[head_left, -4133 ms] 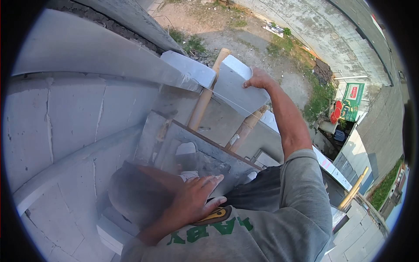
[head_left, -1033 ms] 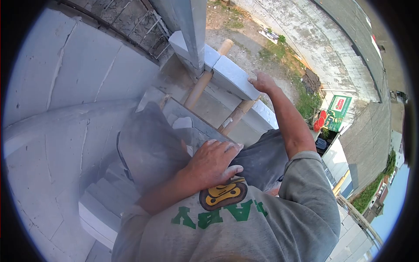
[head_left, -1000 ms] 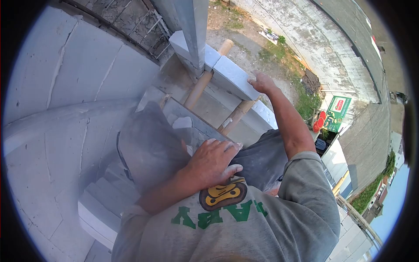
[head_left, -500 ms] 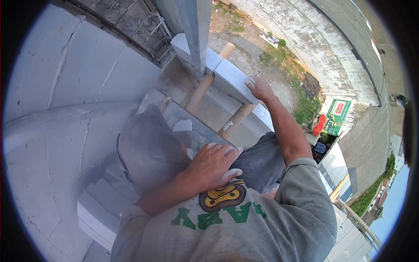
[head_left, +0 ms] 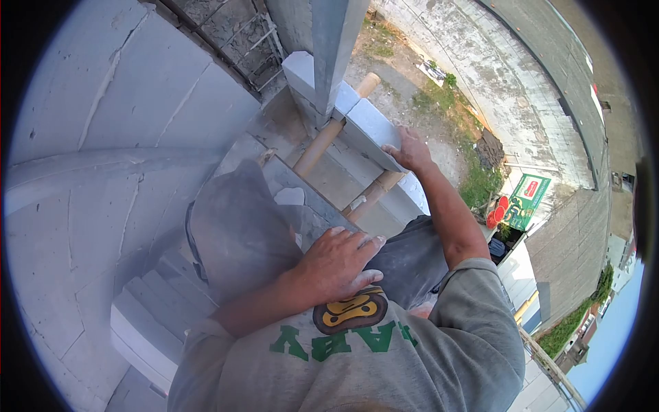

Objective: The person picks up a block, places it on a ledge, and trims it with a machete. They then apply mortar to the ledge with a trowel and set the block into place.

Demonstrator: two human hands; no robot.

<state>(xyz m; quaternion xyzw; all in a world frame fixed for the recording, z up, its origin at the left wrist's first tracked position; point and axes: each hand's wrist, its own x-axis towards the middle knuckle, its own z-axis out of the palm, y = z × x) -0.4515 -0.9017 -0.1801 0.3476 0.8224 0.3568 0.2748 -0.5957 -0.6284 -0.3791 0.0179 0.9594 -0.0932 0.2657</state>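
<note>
My right hand (head_left: 413, 148) is on the end of a white building block (head_left: 376, 127), its thumb on the near side and its fingers over the far edge. The block lies in a row across round wooden poles (head_left: 321, 146). My left hand (head_left: 341, 262) is held low before my chest, palm down, with its fingers stretched out and nothing in it. Pale dust coats its fingertips. Below it are my dark trouser legs (head_left: 240, 226) and a grey board (head_left: 317, 218).
A wall of pale blocks (head_left: 137, 89) rises on the left, with stacked blocks (head_left: 147, 309) by my leg. A metal post (head_left: 334, 55) stands ahead. Beyond the block row, the ground (head_left: 412, 89) lies well below. A green banner (head_left: 527, 199) hangs on the right.
The view has shifted slightly, so the post and blocks sit a little further right. My right hand stays at the block, and my left hand keeps nearly the same pose.
</note>
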